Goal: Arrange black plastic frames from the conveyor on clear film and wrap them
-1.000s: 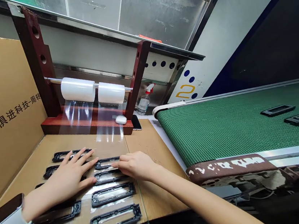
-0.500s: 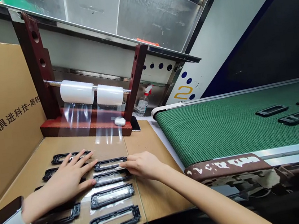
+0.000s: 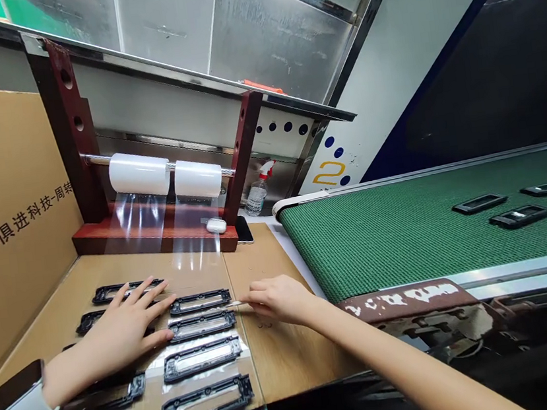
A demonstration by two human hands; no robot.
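Several black rectangular plastic frames (image 3: 202, 325) lie in two columns on a cardboard sheet (image 3: 277, 357), under strips of clear film (image 3: 198, 251). My left hand (image 3: 119, 327) lies flat with fingers spread on the left column of frames; a smartwatch (image 3: 16, 403) is on that wrist. My right hand (image 3: 277, 297) is just right of the right column, fingers pinched on a thin pale stick (image 3: 238, 303) whose tip points at the frames' right edge.
A dark red stand (image 3: 157, 229) at the back carries two white film rolls (image 3: 164, 173). A cardboard wall (image 3: 6, 218) stands on the left. A green conveyor belt (image 3: 407, 235) on the right bears more black frames (image 3: 520, 216). A spray bottle (image 3: 257, 194) stands behind.
My right hand has slid rightward, from over the frames to just past their right edge, with the thin stick now showing. My left hand has stayed flat in place.
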